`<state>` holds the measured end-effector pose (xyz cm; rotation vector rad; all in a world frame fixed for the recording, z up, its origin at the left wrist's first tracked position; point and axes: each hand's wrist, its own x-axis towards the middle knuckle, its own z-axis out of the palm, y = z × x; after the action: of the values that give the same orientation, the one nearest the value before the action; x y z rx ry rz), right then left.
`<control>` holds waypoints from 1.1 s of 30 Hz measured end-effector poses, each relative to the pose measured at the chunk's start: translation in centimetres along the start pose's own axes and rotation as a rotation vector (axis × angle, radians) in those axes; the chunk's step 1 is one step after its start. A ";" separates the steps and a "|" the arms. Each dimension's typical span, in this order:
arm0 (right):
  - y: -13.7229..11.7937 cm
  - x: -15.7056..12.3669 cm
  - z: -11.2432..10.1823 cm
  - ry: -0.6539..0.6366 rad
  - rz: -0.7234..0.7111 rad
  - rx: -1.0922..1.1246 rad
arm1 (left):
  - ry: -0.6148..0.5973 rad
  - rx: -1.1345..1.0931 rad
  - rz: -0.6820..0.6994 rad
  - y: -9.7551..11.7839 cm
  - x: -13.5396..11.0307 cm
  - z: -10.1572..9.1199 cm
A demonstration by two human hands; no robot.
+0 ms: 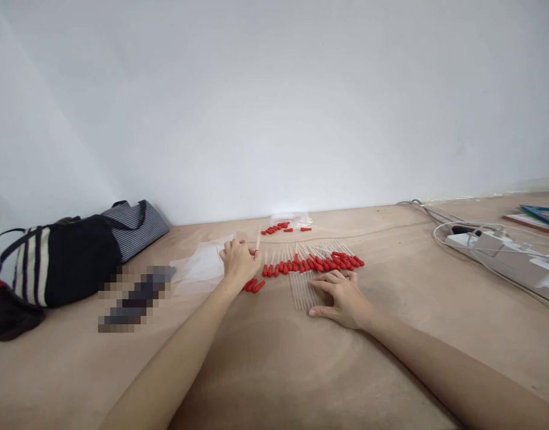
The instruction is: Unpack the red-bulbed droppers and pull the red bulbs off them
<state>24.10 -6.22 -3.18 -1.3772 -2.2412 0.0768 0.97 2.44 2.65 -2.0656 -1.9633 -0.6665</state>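
In the head view, take a clock dial laid on the wooden table (256, 370), centred on the row of clear tubes (302, 292), with twelve toward the wall.

At ten, the left hand (239, 261) pinches a slim tube (258, 235) between thumb and fingers; it stands nearly upright, perhaps to keep its length clear of the palm, and a little red shows at the fingers. Just beneath, toward nine, lie a few loose red bulbs (257, 286), within short reach of that hand.

At three, the right hand (343, 298) is loosely spread, thumb and fingers apart at the edge of the clear tubes, probably steadying them against rolling; nothing is visibly gripped.

From eleven round to two runs a band of red-bulbed droppers (283, 266), bulbs mostly toward the person and tips toward the wall, an arrangement that seems to keep them orderly. Farther out at twelve sits another cluster of red pieces (276, 228). Translucent sheeting (202, 266) lies at about ten, beyond the left hand.
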 end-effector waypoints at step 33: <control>-1.3 0.0 1.2 0.421 -0.320 -0.268 | 0.169 -0.236 0.900 1.8 -7.6 2.0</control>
<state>22.49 -6.58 -3.76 -1.0193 -2.1233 -0.5866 3.04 -3.60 -2.33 -2.5811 -0.7255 -0.8190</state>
